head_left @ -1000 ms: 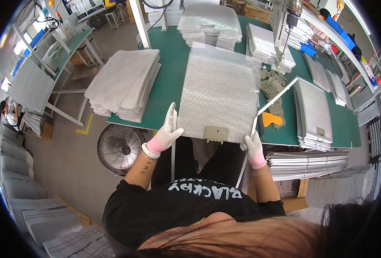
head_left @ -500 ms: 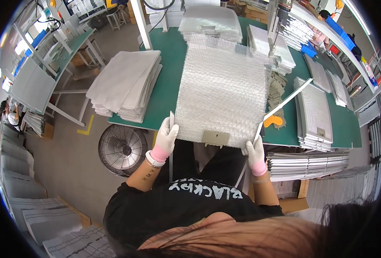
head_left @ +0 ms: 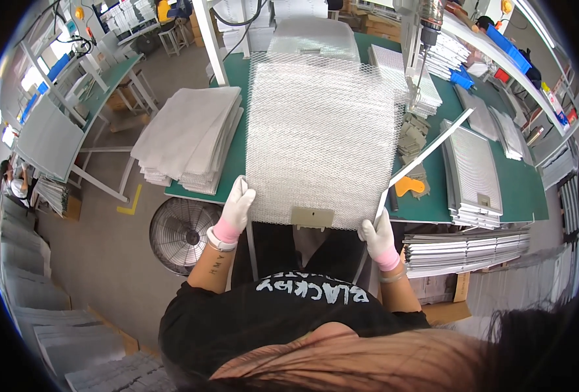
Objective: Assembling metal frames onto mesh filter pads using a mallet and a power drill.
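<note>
Shift: compared with the earlier frame, panel and both hands have gone toward 9 o'clock, narrowing the gap to the left stack.
Panel: large rectangular silver metal-mesh sheet [head_left: 320, 140], held over the near edge of the green-topped table [head_left: 523, 193]; an olive-grey rectangular plate [head_left: 312, 217] sits on its 6 o'clock edge.
Left hand: white-and-pink gloved left hand [head_left: 237, 208], at the panel's 8 o'clock, fingers closed about its edge; fingers beneath hidden.
Right hand: white-and-pink gloved right hand [head_left: 377, 238], at 5 o'clock, gripping the corner beside a slim white straight strip [head_left: 433, 145] that points toward 2 o'clock; lower end of strip hidden.
Blue containers: long blue plastic bin [head_left: 508, 49] and small blue plastic bin [head_left: 461, 77], both at 2 o'clock; contents hard to make out.
Carton: brown cardboard box [head_left: 451, 312], 5 o'clock, partly cut off by the sleeve; contents indistinct.
9 o'clock: stack of pale silver sheets [head_left: 188, 134].
3 o'clock: olive-grey plates [head_left: 412, 138], partly covered by the strip.
</note>
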Motion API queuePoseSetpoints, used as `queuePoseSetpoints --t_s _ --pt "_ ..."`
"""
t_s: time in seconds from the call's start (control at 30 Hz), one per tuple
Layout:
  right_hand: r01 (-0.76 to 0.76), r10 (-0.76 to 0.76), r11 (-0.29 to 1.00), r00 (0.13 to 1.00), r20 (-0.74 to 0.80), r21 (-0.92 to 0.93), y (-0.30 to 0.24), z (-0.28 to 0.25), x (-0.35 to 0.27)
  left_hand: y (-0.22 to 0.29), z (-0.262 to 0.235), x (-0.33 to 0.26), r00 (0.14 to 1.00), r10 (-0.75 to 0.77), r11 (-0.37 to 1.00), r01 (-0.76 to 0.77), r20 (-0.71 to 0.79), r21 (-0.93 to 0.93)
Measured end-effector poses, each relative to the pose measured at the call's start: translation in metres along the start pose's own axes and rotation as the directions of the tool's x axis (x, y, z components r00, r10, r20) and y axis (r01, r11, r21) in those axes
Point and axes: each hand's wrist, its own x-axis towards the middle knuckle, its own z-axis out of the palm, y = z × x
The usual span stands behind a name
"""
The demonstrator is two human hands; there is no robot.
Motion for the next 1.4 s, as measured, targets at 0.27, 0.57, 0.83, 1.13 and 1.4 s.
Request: queuePoseSetpoints --t_s 0.27,0.57,0.83,1.13,1.4 --pt "0.223 -0.216 0.778 0.973 0.083 -0.588 -0.033 0.021 0.009 0.019 -0.016 -0.017 0.993 0.113 0.993 -0.112 -0.043 0.020" --pt "0.446 -0.468 0.853 0.883 -0.020 -0.270 -0.119 0.038 0.069 0.081 -0.035 0.053 0.641 0.741 0.264 -0.551 0.199 0.792" --pt "0.575 -0.584 0.810 0.808 -0.074 -0.115 -0.114 0.003 0.137 0.081 0.023 0.147 0.926 0.373 0.928 -0.372 0.059 -0.032" --pt "0.366 -0.427 0.856 0.899 -0.099 -0.365 -0.052 -0.014 0.145 0.018 0.032 0.128 0.942 0.331 0.937 -0.322 -0.056 0.135" --pt "0.363 -0.396 0.882 0.917 -0.054 -0.300 0.012 -0.021 0.122 -0.046 -0.005 0.095 0.963 -0.077 0.987 0.037 0.258 0.157"
